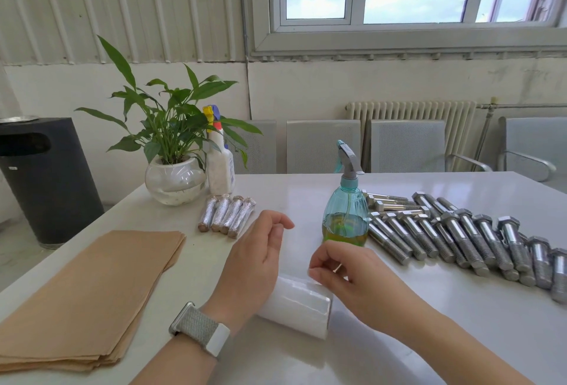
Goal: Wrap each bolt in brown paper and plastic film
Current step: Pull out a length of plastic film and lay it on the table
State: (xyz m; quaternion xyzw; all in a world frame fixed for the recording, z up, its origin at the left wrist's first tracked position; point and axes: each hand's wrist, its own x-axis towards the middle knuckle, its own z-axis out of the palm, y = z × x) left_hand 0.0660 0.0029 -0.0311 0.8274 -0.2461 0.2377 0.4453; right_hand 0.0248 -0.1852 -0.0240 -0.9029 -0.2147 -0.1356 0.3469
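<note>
A white roll of plastic film [297,308] lies on the white table [429,323] in front of me. My left hand [254,259] hovers over the roll's left end with relaxed fingers and holds nothing. My right hand [340,271] sits at the roll's far right end with its fingers curled down; whether they pinch film is not visible. A stack of brown paper sheets [92,292] lies at the left. Several wrapped bolts [227,214] lie side by side beyond my left hand. Several bare steel bolts [460,240] lie in a row at the right.
A teal spray bottle [345,216] with yellow-green liquid stands just beyond my right hand. A plant in a glass bowl [175,182] and a white spray bottle [220,166] stand at the table's far left. A black bin [46,176] and metal chairs [405,145] are off the table.
</note>
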